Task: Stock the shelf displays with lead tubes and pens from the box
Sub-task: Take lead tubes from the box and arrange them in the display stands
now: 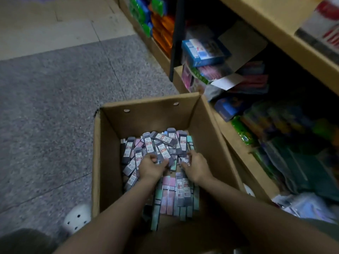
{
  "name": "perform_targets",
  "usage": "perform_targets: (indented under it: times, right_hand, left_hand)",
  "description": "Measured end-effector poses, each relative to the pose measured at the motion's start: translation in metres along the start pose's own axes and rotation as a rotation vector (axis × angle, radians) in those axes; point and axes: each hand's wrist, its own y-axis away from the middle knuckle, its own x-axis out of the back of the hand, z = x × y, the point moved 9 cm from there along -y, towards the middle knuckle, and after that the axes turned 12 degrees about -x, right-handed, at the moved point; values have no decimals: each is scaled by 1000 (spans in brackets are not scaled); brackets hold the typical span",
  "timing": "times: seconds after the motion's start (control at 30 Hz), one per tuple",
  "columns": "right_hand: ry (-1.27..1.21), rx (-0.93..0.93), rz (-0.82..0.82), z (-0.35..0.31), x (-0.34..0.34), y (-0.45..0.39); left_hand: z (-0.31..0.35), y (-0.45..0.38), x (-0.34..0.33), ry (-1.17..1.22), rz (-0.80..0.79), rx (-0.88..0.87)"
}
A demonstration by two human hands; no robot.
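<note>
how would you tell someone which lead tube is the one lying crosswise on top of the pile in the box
Start at the open cardboard box on the floor beside the shelves. Look at the heap of lead tubes toward its far wall, beyond both hands. The crosswise tube lies on top, its white and red label facing up, slanting across neighbours that mostly point away.

fingertips of left hand buried among lead tubes | right hand fingertips hidden likewise | labels unreadable

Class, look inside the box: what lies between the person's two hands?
In the head view, loose lead tubes fill the gap between left hand and right hand.
</note>
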Motion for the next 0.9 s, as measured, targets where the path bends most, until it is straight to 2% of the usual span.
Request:
perform_targets:
  times: [0.1,0.23,0.33,0.5,0.73,0.9]
  right_hand:
    - [-28,23,15,-15,-6,-22]
    - [19,33,46,-29,-9,-45]
    - [74,34,41,-32,-13,-59]
    - [196,-2,30,-31,-26,-78]
    - [242,-39,48,-25,-38,-80]
    - [190,-34,44,-23,-37,-69]
  left_hand:
    - [11,-19,-6,-73,54,-18]
    - [22,-26,-13,-301,103,-47]
    - [23,-27,-14,-336,118,-82]
    - [15,-26,-10,-269,129,-92]
    - [-31,-29,-3,114,67,164]
    - [-38,-28,9,189,118,168]
